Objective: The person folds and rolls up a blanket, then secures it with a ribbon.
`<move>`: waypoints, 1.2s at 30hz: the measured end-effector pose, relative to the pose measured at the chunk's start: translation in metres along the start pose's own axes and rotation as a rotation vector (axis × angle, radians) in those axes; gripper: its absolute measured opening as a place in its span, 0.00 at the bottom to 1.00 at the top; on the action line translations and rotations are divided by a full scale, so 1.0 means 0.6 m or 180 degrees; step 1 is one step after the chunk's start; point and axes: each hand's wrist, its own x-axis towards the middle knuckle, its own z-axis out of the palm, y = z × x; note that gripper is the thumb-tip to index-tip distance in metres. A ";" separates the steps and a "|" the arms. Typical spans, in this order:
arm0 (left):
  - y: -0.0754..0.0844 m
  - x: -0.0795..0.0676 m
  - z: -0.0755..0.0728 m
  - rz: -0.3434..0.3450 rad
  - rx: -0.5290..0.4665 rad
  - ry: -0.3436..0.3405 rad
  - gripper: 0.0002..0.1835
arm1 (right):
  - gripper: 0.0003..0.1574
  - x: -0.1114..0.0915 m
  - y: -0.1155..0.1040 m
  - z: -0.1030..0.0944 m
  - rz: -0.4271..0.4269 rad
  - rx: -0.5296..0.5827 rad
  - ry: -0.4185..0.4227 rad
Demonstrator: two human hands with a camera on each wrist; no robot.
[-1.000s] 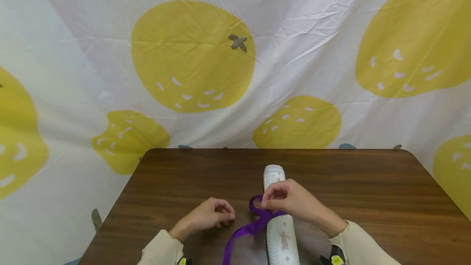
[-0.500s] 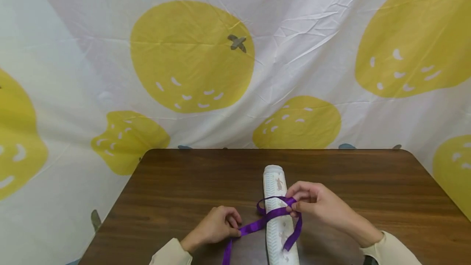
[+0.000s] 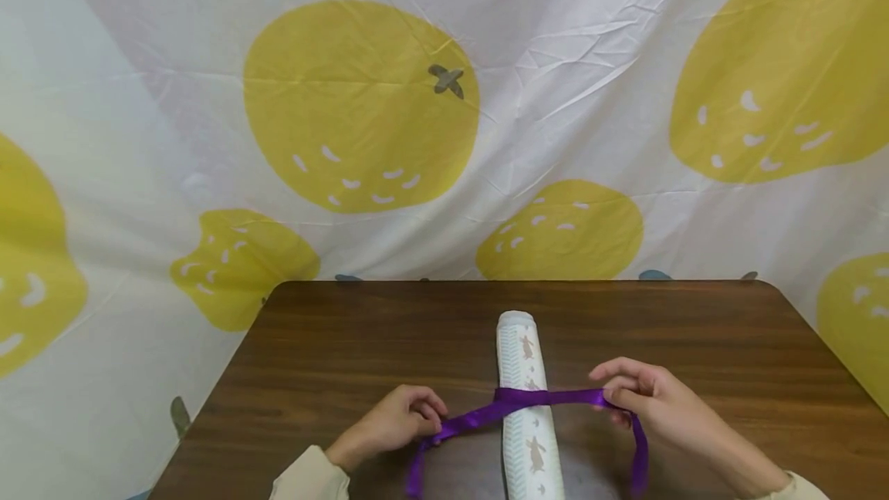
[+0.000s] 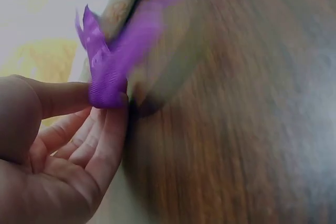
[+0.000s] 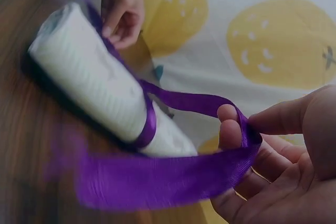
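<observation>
A white roll (image 3: 531,446) printed with brown rabbits and pale blue chevrons lies lengthwise on the table. A purple ribbon (image 3: 521,398) wraps round its middle and stretches out to both sides. My left hand (image 3: 392,423), left of the roll, pinches one side of the ribbon between thumb and fingers; a tail hangs below it. On the right, my right hand (image 3: 653,403) pinches the other side, and its loose tail (image 5: 157,179) dangles from the fingers. The crossing of the ribbon rests on top of the roll. The roll's underside is hidden.
The dark wooden table (image 3: 368,330) has rounded far corners. Behind it hangs a white cloth (image 3: 556,99) with large yellow fruit prints, close to the table's back edge.
The ribbon's loops over the roll are gone, and it now runs nearly straight across. My right hand has moved right with its side; my left hand has taken hold of the other side.
</observation>
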 end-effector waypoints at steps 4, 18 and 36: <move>-0.008 -0.001 -0.006 -0.0084 -0.0222 -0.0083 0.10 | 0.18 -0.020 0.019 -0.018 0.0187 -0.0240 0.0110; -0.015 -0.003 -0.016 -0.0098 -0.0128 -0.0204 0.11 | 0.21 -0.050 0.086 -0.048 0.0714 -0.0090 0.0093; -0.012 -0.004 -0.021 -0.0195 -0.0025 -0.0230 0.09 | 0.15 -0.063 0.134 -0.093 0.0545 0.0149 -0.0587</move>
